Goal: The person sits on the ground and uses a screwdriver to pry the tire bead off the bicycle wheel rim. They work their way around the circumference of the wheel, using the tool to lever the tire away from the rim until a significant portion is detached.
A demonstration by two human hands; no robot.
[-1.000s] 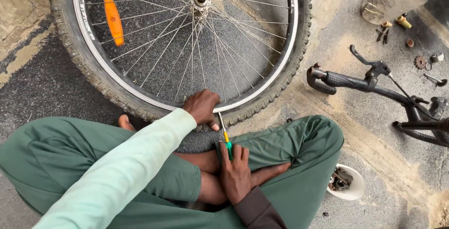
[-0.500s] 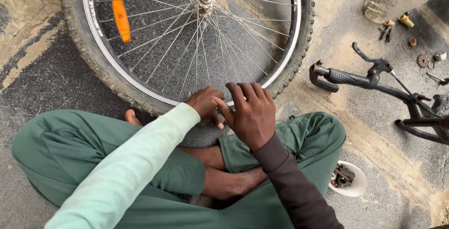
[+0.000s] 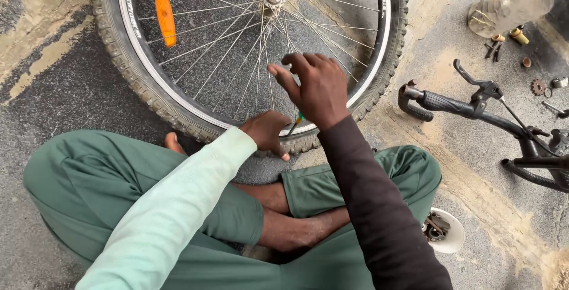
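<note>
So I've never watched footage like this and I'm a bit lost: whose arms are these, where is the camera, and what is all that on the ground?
The camera sits on a person's head and looks down, so both arms are their own. They sit cross-legged on rough ground. The left hand, in a pale green sleeve, grips the near edge of a bicycle wheel lying flat. The right hand, in a dark sleeve, holds a slim tool with a green and yellow handle at the rim. To the right lie bicycle handlebars, small metal parts and a white bowl.
</note>
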